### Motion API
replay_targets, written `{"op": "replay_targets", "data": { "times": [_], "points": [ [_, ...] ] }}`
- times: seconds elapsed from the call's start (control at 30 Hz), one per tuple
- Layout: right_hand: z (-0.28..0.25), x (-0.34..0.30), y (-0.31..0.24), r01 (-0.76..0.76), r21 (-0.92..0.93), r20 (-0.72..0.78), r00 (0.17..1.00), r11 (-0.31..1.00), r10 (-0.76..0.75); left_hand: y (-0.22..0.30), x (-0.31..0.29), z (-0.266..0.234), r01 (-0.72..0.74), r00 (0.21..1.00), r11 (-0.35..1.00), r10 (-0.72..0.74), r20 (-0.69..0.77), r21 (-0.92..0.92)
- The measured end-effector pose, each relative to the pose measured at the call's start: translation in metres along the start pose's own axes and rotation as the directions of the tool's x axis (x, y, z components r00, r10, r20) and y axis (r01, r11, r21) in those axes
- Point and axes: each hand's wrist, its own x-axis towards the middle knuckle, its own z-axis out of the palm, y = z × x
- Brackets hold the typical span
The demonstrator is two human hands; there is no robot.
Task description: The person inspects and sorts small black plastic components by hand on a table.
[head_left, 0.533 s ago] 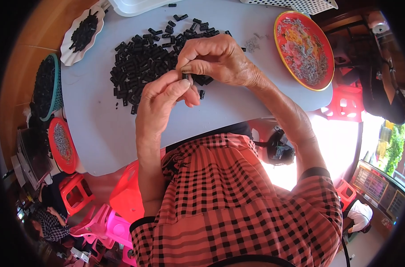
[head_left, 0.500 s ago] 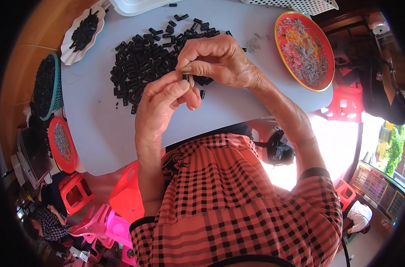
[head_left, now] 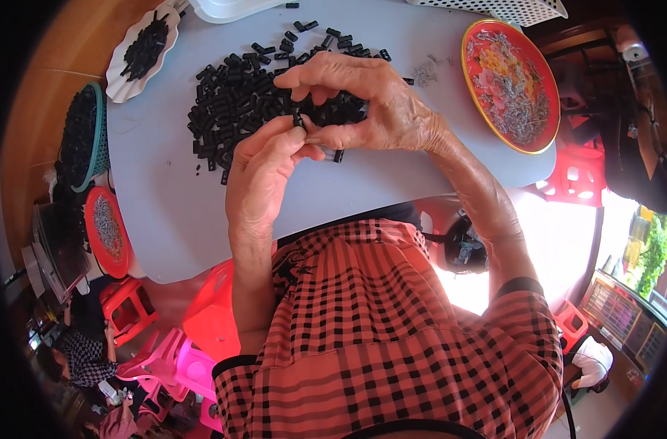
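Black and partly hidden by fingertips, a small piece (head_left: pixel 298 118) is pinched in the left hand (head_left: pixel 262 162), just above the frame's centre. Beside it the right hand (head_left: pixel 393 106) is held with thumb and fingers spread wide; whether the left fingertips are touched by its thumb cannot be told. Beyond both hands, a pile of black pieces (head_left: pixel 227 102) is spread on the grey table (head_left: pixel 174 212). At upper right, metal bits (head_left: pixel 527 110) are held in a red tray (head_left: pixel 466 79).

one table (head_left: pixel 180 227), two hands (head_left: pixel 264 164) (head_left: pixel 396 110) above it, black bits (head_left: pixel 231 102) on it, way too many to count, two red plates (head_left: pixel 471 62) (head_left: pixel 114 267), one on it, one left of it, one teal basket (head_left: pixel 100 139) there too
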Motion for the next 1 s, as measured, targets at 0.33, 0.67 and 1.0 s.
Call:
{"op": "replay_targets", "data": {
  "times": [0.33,0.67,1.0],
  "points": [
    [0.014,-0.005,0.008,0.006,-0.063,0.064,0.998,0.998,-0.002,-0.002,0.000,0.002,0.038,0.998,0.999,-0.038,-0.052,-0.003],
    [0.017,-0.003,0.013,0.307,-0.380,-0.061,0.933,0.873,-0.355,-0.014,0.011,0.002,-0.025,0.998,0.988,0.015,-0.064,-0.155],
    [0.009,-0.010,0.011,0.125,-0.508,-0.177,0.953,0.852,-0.246,-0.024,0.023,0.018,-0.036,0.997,0.954,0.015,-0.074,-0.296]
  ]
}}
